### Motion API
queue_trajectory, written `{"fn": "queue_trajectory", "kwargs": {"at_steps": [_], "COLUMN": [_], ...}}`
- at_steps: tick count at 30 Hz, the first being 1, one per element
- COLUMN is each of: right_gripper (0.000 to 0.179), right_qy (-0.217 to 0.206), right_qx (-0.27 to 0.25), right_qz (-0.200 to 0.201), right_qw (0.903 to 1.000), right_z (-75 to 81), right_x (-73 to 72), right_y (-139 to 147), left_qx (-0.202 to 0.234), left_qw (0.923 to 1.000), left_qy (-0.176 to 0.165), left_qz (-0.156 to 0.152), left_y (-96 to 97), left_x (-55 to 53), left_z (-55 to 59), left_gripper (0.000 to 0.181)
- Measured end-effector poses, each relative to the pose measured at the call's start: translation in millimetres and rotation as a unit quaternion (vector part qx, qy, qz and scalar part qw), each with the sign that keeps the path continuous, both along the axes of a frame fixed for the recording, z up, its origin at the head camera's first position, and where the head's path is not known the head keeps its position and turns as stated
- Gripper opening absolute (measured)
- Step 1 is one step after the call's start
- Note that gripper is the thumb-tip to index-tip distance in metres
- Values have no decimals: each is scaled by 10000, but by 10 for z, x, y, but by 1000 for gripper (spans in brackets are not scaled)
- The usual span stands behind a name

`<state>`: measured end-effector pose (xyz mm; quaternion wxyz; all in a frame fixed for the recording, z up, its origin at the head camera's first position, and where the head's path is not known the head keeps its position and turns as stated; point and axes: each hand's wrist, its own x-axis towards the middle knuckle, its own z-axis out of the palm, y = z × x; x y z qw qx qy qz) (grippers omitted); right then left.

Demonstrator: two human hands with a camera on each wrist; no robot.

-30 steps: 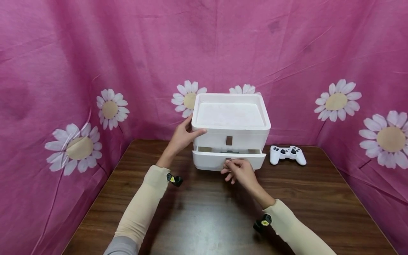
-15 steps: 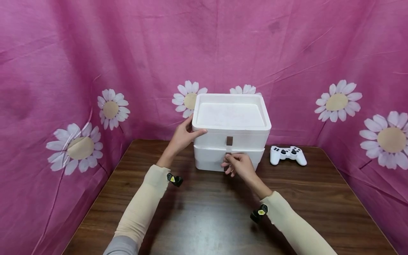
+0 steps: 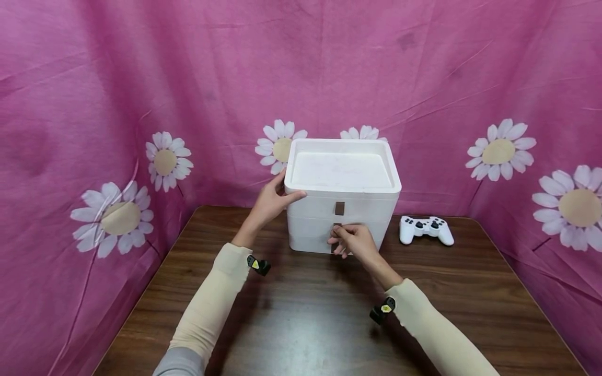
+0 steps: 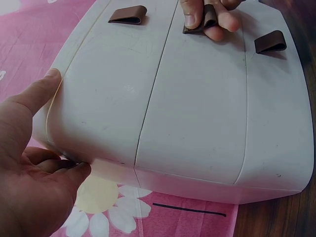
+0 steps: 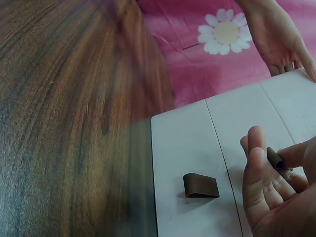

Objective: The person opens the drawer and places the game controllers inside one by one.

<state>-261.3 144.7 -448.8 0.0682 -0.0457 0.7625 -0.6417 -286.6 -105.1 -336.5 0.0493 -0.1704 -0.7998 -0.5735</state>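
Note:
A white drawer box point(image 3: 305, 230) with a shallow tray top point(image 3: 340, 169) stands at the back of the table, all three drawers flush in the left wrist view. My left hand point(image 3: 270, 202) holds its upper left corner, thumb on the front and fingers round the side. With thumb and fingers, my right hand point(image 3: 356, 243) pinches the brown pull tab point(image 4: 211, 17) of the middle drawer. Above it shows the top drawer's tab point(image 3: 339, 208). The bottom drawer's tab point(image 5: 200, 186) sticks out below the right hand in the right wrist view.
To the right of the box lies a white game controller point(image 3: 426, 230) with black sticks. The dark wooden table point(image 3: 291, 313) runs from the box toward me. Pink cloth point(image 3: 226, 78) with daisies hangs behind and at both sides.
The middle drawer, partly out a second ago with something pale inside, has slid back in flush. My right hand moved away from me with its tab; my left hand stayed at the corner.

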Motion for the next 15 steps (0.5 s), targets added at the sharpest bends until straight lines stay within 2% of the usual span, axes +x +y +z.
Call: {"fn": "queue_trajectory", "kwargs": {"at_steps": [9,15], "right_gripper": [40,31], "right_qy": [98,16], "right_qx": [405,639], "right_qz": [107,286], "right_qw": [9991,9975], "right_z": [-42,-216], "right_x": [58,97], "right_y": [58,148], "left_qx": [108,97], "left_qw": [9999,9998], "left_qy": [-86,-156], "left_qz": [-38,28], "left_y": [6,-2], "left_x": [-29,-42], "left_z": [-22,-31], "left_gripper": [90,91]}}
